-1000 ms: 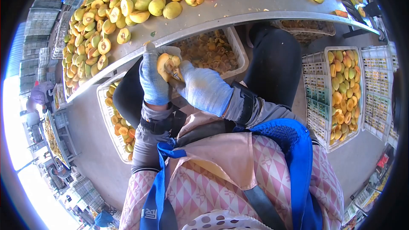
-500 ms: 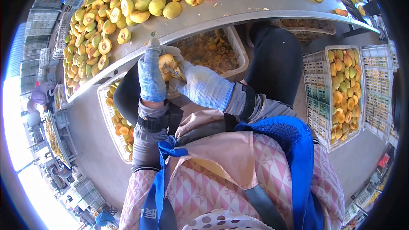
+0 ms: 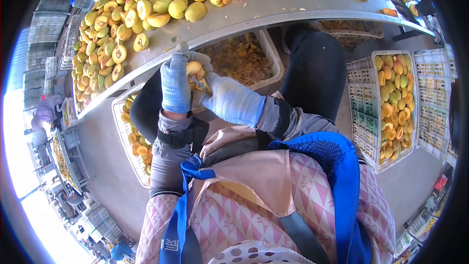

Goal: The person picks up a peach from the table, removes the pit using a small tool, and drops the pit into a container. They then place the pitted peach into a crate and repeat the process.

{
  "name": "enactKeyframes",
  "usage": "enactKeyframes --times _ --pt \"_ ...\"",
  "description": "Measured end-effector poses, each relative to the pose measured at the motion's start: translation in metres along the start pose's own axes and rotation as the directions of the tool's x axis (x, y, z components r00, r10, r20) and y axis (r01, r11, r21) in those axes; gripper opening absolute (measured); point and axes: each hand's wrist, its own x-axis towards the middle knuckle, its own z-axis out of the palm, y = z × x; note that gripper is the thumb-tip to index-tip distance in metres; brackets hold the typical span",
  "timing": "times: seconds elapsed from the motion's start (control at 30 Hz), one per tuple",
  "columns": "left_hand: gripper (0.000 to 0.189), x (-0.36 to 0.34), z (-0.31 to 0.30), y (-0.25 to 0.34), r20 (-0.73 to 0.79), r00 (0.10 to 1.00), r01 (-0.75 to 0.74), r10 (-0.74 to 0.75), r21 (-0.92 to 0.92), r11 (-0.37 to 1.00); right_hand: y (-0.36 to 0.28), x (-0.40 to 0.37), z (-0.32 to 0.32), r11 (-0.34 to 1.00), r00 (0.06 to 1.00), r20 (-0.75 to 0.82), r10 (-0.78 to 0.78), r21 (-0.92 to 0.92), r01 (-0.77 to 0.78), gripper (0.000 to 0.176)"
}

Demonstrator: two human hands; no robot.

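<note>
My left hand point(image 3: 176, 84), in a blue-and-white knit glove, is closed around a cut peach half point(image 3: 195, 71) just below the table's edge. My right hand point(image 3: 233, 99), gloved alike, grips a small metal pitting knife point(image 3: 199, 84) whose tip touches the fruit's cut face. Its handle is hidden in my fingers. Beneath both hands stands a crate of pits and scraps point(image 3: 277, 68). A large heap of halved peaches point(image 3: 141, 12) lies on the metal table beyond.
The metal table's rim point(image 3: 273, 21) runs across in front of me. A crate of peach halves point(image 3: 138, 142) stands by my left leg. Another full crate point(image 3: 394, 107) is at right, beside a white crate point(image 3: 432, 100). A person point(image 3: 46, 110) is at far left.
Both hands remain on the peach half and have shifted only slightly. The knife tip has turned a little against the fruit. The whole view has moved marginally.
</note>
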Motion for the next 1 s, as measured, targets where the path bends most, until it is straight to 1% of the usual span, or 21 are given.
enactKeyframes --times 0.07,0.13,0.17,0.23,0.27,0.33,0.37,0.43,0.47,0.53,0.57,0.63,0.67,0.77,0.8,0.83,0.87,0.9,0.97,1.0 --pt "0.053 0.001 0.0 0.001 0.029 0.999 -0.028 0.027 0.019 0.999 0.008 0.001 0.004 0.999 0.999 -0.021 -0.039 -0.006 0.039 0.029" --pt "0.053 0.001 0.001 0.007 0.052 0.997 -0.057 0.055 0.056 0.997 0.007 0.003 0.005 0.989 0.997 -0.027 -0.067 0.133 0.07 0.028" --pt "0.053 0.0 0.003 0.009 0.031 0.998 -0.048 0.046 0.075 0.996 0.007 0.003 0.005 0.976 0.996 -0.031 -0.082 0.201 0.086 0.028" --pt "0.053 -0.002 0.007 0.012 -0.014 0.999 -0.029 0.031 0.114 0.993 -0.011 -0.002 -0.006 0.892 0.997 0.071 0.028 0.449 -0.057 0.027" --pt "0.054 -0.002 0.006 0.011 0.007 0.999 -0.035 0.034 0.128 0.991 -0.017 -0.004 -0.01 0.821 0.989 0.131 0.073 0.556 -0.134 0.027" --pt "0.055 0.0 0.0 0.008 0.046 0.998 -0.047 0.04 0.157 0.987 -0.015 -0.003 -0.01 0.892 0.992 0.112 0.063 0.44 -0.106 0.028" --pt "0.056 0.002 -0.002 0.006 0.095 0.995 -0.032 0.018 0.146 0.989 -0.014 -0.003 -0.008 0.921 0.993 0.104 0.057 0.379 -0.092 0.028" --pt "0.059 0.006 -0.005 0.005 0.192 0.981 -0.002 -0.022 0.127 0.992 -0.004 -0.004 0.0 0.968 0.999 0.03 0.015 0.251 -0.023 0.028" --pt "0.061 0.005 -0.003 0.006 0.146 0.986 0.064 -0.076 0.084 0.994 -0.001 -0.003 0.002 0.983 1.0 -0.004 -0.011 0.181 0.011 0.028" --pt "0.063 0.003 0.007 0.013 0.066 0.98 0.191 -0.19 -0.006 0.982 -0.002 -0.001 0.004 0.943 0.999 0.002 0.05 0.329 -0.048 0.028" --pt "0.064 0.002 0.009 0.015 0.101 0.984 0.154 -0.147 -0.07 0.986 -0.003 -0.001 0.004 0.914 0.997 0.009 0.081 0.399 -0.078 0.029" --pt "0.065 -0.003 0.01 0.017 0.161 0.985 0.087 -0.055 -0.198 0.976 -0.005 -0.001 0.002 0.922 0.999 -0.002 0.034 0.387 -0.031 0.03" --pt "0.063 -0.008 0.01 0.016 0.051 0.998 0.054 -0.048 -0.126 0.991 -0.006 -0.002 0.001 0.924 1.0 -0.003 0.011 0.382 -0.009 0.03" --pt "0.056 -0.001 0.001 0.014 0.108 0.993 -0.066 0.049 0.162 0.985 0.007 0.0 0.007 0.988 0.99 -0.048 -0.131 0.079 0.135 0.031" --pt "0.05 0.008 -0.004 0.013 0.363 0.854 -0.507 0.373 0.421 0.752 0.008 -0.002 0.007 0.989 0.99 -0.051 -0.129 0.06 0.132 0.03" --pt "0.047 0.008 -0.005 0.011 0.286 0.924 -0.345 0.253 0.338 0.876 0.008 -0.003 0.007 0.991 0.99 -0.052 -0.129 0.04 0.131 0.03" --pt "0.045 0.008 -0.004 0.011 0.226 0.967 -0.169 0.116 0.234 0.957 0.008 -0.004 0.006 0.991 0.99 -0.057 -0.129 0.02 0.131 0.03" --pt "0.043 0.008 -0.002 0.01 0.183 0.982 0.014 -0.035 0.116 0.993 0.005 -0.004 0.002 0.984 0.995 -0.013 -0.096 0.149 0.097 0.03" --pt "0.041 0.007 0.004 0.015 0.129 0.992 -0.025 0.006 0.147 0.989 -0.004 -0.003 -0.012 0.92 0.996 0.079 -0.047 0.392 0.012 0.036" --pt "0.04 0.006 0.009 0.016 0.106 0.994 -0.045 0.028 0.162 0.986 -0.001 -0.001 -0.013 0.914 0.995 0.085 -0.057 0.405 0.018 0.037"
